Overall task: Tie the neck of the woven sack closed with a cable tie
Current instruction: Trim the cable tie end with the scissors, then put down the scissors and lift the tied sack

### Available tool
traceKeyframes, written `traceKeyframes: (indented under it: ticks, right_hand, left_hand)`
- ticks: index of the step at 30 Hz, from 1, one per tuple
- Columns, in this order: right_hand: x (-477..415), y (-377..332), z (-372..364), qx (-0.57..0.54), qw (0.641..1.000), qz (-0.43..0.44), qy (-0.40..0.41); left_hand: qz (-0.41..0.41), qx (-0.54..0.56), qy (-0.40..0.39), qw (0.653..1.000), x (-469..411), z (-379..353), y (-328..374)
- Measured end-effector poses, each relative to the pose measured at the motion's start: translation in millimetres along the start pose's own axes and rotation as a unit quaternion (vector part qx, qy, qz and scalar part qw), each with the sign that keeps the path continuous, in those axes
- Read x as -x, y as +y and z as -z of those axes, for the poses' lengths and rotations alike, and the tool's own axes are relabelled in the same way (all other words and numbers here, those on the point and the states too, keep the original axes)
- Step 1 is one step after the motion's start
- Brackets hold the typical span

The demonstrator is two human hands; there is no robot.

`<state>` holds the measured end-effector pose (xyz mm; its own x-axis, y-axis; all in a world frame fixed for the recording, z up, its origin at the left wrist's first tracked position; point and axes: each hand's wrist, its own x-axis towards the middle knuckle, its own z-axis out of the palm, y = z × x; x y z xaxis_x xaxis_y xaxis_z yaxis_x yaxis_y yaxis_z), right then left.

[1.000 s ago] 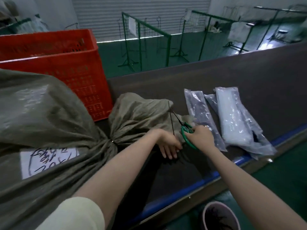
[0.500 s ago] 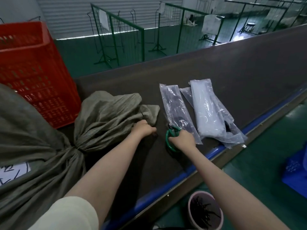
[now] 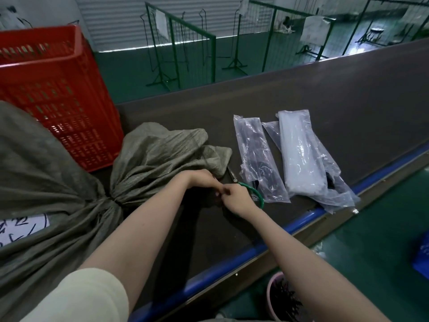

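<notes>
The olive woven sack [image 3: 41, 163] lies on the dark table at the left. Its neck [image 3: 113, 201] is gathered tight, and the loose top [image 3: 162, 152] fans out to the right. My left hand [image 3: 202, 180] rests just past that loose top with its fingers curled. My right hand [image 3: 238, 199] meets it, the fingertips of both pinched together. Anything between them is too small to see. Green-handled scissors [image 3: 251, 192] lie on the table beside my right hand, which is off them.
Two clear plastic packs, one of dark ties [image 3: 255, 156] and one of pale ties [image 3: 301, 154], lie right of the scissors. A red crate [image 3: 58, 94] stands behind the sack. The table's blue edge [image 3: 232, 259] runs in front. A pink bucket [image 3: 271, 296] sits below on the floor.
My right hand has set the scissors down on the table and let go of them. It has then moved left to meet my left hand's fingertips.
</notes>
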<state>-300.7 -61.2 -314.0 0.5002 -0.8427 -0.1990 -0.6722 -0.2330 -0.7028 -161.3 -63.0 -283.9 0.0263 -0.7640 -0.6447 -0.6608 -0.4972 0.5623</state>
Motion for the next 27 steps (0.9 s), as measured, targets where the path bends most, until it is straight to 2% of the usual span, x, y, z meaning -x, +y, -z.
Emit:
traceKeyframes:
  ticks: [4, 8, 12, 15, 19, 22, 25, 27]
  right_hand:
    - [1, -6, -4, -0.222, 0.972, -0.073, -0.029]
    - [2, -13, -3, -0.349, 0.932, -0.090, -0.026]
    - [-1, -11, -8, -0.333, 0.932, -0.145, 0.008]
    - [-2, -3, -13, -0.273, 0.941, -0.195, 0.038]
    - [1, 5, -21, -0.179, 0.960, -0.211, 0.042]
    - [3, 1, -26, -0.127, 0.969, -0.198, 0.070]
    - [7, -11, -26, -0.021, 0.980, -0.168, 0.104]
    - [9, -21, -28, 0.001, 0.985, -0.140, 0.105]
  left_hand:
    - [-0.011, 0.020, 0.027, 0.999, -1, 5, -6]
    - [-0.041, 0.003, 0.047, 0.998, 0, 5, -11]
    - [-0.042, -0.040, 0.061, 0.996, 0, 3, -13]
    - [-0.048, -0.042, 0.145, 0.987, 4, 11, -15]
    - [-0.031, -0.023, 0.253, 0.967, 14, 34, -22]
    - [-0.019, 0.035, 0.314, 0.949, 18, 52, -28]
    - [-0.045, 0.074, 0.304, 0.949, 28, 70, -30]
    - [-0.067, 0.073, 0.299, 0.949, 38, 79, -28]
